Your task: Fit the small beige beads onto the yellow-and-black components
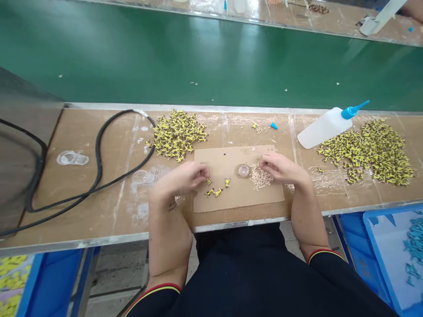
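On a cardboard sheet (211, 203), my left hand (193, 174) is closed in a pinch at the left side, with a small yellow-and-dark figure (208, 181) at its fingertips. Just right of it lie a few loose figures, one of them (228, 182) apart from the others. My right hand (276, 166) has its fingers pinched together at the edge of a pile of tiny pale pieces (260, 178); whatever they hold is hidden. Between the hands sits a small clear round dish (243, 171), beside the pale pile.
Yellow-and-dark figures form a heap (178, 134) at back left and another (380, 152) at right. A white bottle with blue nozzle (325, 127) lies tilted near the right heap. A black cable (99, 154) loops at left. Behind runs a green belt (211, 61).
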Motion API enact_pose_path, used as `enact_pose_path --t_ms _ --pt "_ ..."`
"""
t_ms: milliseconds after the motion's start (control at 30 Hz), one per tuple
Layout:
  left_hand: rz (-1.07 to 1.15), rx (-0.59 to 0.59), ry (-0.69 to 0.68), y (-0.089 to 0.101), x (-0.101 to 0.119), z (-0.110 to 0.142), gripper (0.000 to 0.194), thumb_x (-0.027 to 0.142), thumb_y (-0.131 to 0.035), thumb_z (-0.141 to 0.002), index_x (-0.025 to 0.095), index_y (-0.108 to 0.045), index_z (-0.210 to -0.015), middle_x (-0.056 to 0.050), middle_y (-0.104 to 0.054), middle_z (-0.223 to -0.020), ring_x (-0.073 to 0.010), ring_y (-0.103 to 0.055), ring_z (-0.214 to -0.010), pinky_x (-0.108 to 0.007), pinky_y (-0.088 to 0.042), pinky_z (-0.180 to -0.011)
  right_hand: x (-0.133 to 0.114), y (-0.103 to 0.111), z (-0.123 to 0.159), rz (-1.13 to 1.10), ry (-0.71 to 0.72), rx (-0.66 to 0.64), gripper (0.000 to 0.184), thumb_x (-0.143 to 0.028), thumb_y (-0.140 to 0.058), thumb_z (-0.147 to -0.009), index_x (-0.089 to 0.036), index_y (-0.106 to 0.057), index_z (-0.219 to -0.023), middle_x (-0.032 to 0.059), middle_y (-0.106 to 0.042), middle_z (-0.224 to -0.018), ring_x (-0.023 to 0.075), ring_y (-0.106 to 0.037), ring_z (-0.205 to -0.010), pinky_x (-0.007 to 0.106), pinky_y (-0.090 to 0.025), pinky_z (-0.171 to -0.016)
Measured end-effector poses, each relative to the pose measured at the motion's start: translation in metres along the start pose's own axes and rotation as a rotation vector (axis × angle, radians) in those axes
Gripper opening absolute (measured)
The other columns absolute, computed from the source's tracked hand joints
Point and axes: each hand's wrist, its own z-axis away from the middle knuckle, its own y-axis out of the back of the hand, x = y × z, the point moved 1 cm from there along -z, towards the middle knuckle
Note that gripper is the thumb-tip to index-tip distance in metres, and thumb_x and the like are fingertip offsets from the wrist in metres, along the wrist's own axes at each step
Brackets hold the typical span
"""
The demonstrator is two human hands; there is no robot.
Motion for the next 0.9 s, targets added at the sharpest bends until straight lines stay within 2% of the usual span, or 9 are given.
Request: enact_pose_path --t_ms 133,267,400,567,667,767,900 --pt "0.088 0.067 -0.089 0.004 0.002 0.008 0.013 0.026 -0.05 -0.089 0.02 -0.061 -0.088 -0.001 -0.066 -0.078 -0.0165 -0.06 -0.069 -0.027 -0.044 -0.067 0.002 0.006 0.003 -0.063 0.01 0.053 0.013 -0.009 -0.049 -0.09 -0.019 -0.056 -0.085 0.0022 -0.061 -0.079 0.0156 -0.053 -0.071 0.029 -0.042 -0.069" --pt "0.158 0.199 -0.212 0.006 0.017 0.01 0.017 0.033 -0.05 -0.095 0.02 -0.059 -0.091 -0.001 -0.065 -0.08 -0.0139 -0.056 -0.067 -0.026 -0.044 -0.064 0.004 0.009 0.004 -0.109 0.0 0.092 0.01 -0.014 -0.054 -0.091 -0.019 -0.062 -0.086 0.0035 -0.068 -0.081 0.0158 -0.059 -0.072 0.029 -0.046 -0.068" --pt "0.202 0.321 -0.33 0.004 0.036 0.006 0.018 0.028 -0.043 -0.1 0.02 -0.055 -0.091 0.0 -0.06 -0.08 -0.0133 -0.053 -0.069 -0.025 -0.044 -0.066 0.005 0.009 0.005 -0.187 -0.039 0.151 0.005 -0.023 -0.066 -0.09 -0.019 -0.068 -0.092 0.0037 -0.075 -0.083 0.0153 -0.064 -0.07 0.028 -0.052 -0.067" --pt "0.247 0.441 -0.491 -0.002 0.046 -0.003 0.026 0.021 -0.04 -0.101 0.02 -0.057 -0.082 -0.004 -0.059 -0.083 -0.0145 -0.056 -0.075 -0.027 -0.046 -0.071 0.006 0.008 0.006 -0.208 -0.035 0.206 0.009 -0.022 -0.069 -0.089 -0.019 -0.072 -0.096 0.0055 -0.079 -0.087 0.0169 -0.072 -0.076 0.03 -0.057 -0.07" --pt "0.307 0.546 -0.535 -0.008 0.052 -0.008 0.024 0.019 -0.045 -0.099 0.019 -0.063 -0.083 -0.003 -0.062 -0.081 -0.0139 -0.06 -0.075 -0.027 -0.048 -0.07 0.002 0.008 0.006 -0.217 -0.008 0.279 0.01 -0.025 -0.071 -0.089 -0.018 -0.072 -0.098 0.0063 -0.08 -0.086 0.0171 -0.073 -0.074 0.03 -0.057 -0.068" --pt "0.349 0.646 -0.616 -0.02 0.063 -0.015 0.01 0.018 -0.058 -0.095 0.019 -0.068 -0.092 -0.002 -0.066 -0.081 -0.0131 -0.062 -0.074 -0.026 -0.051 -0.07 -0.008 0.005 0.005 -0.252 0.065 0.355 0.016 -0.03 -0.075 -0.089 -0.019 -0.07 -0.1 0.0055 -0.08 -0.083 0.0164 -0.072 -0.07 0.029 -0.056 -0.064" --pt "0.323 0.766 -0.666 -0.041 0.079 -0.024 0.006 0.018 -0.069 -0.091 0.018 -0.072 -0.096 -0.003 -0.07 -0.086 -0.0118 -0.065 -0.074 -0.024 -0.052 -0.07 -0.026 -0.004 0.0 -0.252 0.191 0.377 0.012 -0.028 -0.074 -0.091 -0.021 -0.071 -0.1 0.0033 -0.079 -0.081 0.0152 -0.069 -0.068 0.029 -0.055 -0.063"
